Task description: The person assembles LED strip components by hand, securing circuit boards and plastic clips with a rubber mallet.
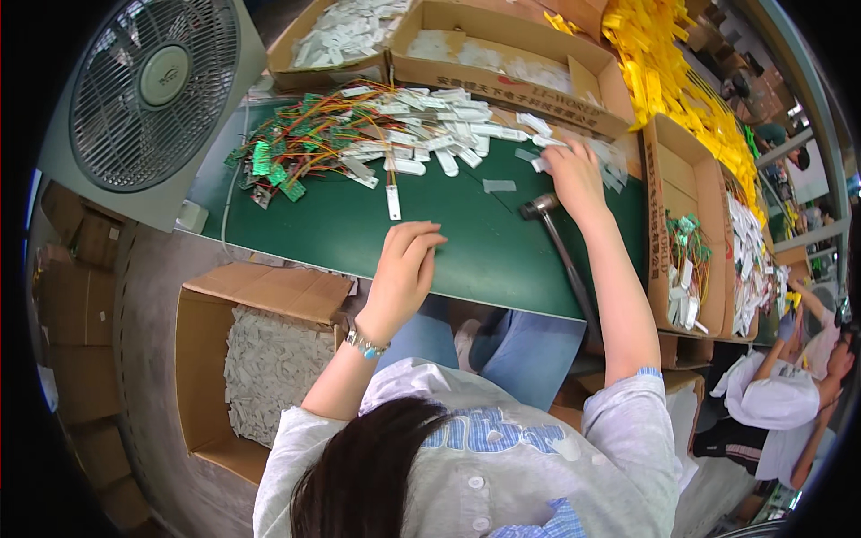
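Note:
My left hand (408, 260) hovers over the front edge of the green table mat (359, 242), its fingers stretched out with nothing visible in them. Just beyond it lies a white stick-shaped part (393, 202) with thin wires, at the near side of a heap of white parts (439, 134). Wires and green circuit boards (282, 161) tangle at the heap's left. Farther right, my right hand (578, 177) reaches down with bent fingers at small translucent pieces (538, 164); its fingertips hide what they hold. A hammer (560, 242) lies beside my right forearm. One loose translucent strip (499, 186) rests on the mat.
A large grey fan (166, 81) stands at the left. Cardboard boxes (511, 99) line the back; another box (691, 314) with wired boards stands right, near yellow strips (646, 54). A carton of small white pieces (269, 377) sits below left. Another person (780, 394) is at the far right.

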`<state>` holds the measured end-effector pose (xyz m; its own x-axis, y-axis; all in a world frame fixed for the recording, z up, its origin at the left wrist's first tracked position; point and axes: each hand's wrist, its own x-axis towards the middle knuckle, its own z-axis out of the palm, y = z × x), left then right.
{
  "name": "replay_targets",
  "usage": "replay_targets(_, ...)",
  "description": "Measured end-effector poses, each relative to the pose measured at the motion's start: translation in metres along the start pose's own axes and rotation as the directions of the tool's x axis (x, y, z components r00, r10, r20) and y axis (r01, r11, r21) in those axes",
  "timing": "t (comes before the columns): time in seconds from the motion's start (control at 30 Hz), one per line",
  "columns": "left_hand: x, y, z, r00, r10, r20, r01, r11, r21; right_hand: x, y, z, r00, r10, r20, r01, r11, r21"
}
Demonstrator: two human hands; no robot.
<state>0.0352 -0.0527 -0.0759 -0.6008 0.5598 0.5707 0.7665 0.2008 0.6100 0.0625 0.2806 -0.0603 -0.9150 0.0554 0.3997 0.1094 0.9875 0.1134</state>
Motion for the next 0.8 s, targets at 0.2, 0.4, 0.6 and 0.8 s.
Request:
replay_targets(0.2,0.021,-0.035,-0.056,1.0,-0.02,-0.023,0.025,0.98,0.199,-0.018,-0.026,-0.045,0.984,0.123,-0.13,-0.093,0.971,0.219)
replay_targets(0.4,0.063,-0.051,-0.059,0.938,0.259,0.231,-0.34,0.822,0.458,-0.078,-0.11,-0.08,0.994,-0.038,-0.099,0.074,0.918,0.39)
replay_targets(0.6,0.129,-0.067,-0.074,0.861,0.433,0.267,-0.505,0.79,0.348,-0.119,-0.128,-0.076,1.0,0.005,-0.016,0.002,0.895,0.447)
replay_targets(0.8,0.212,-0.053,-0.084,0.889,0.07,-0.452,-0.185,0.959,-0.215,-0.132,-0.125,-0.068,0.986,0.164,-0.036,-0.119,0.837,0.534)
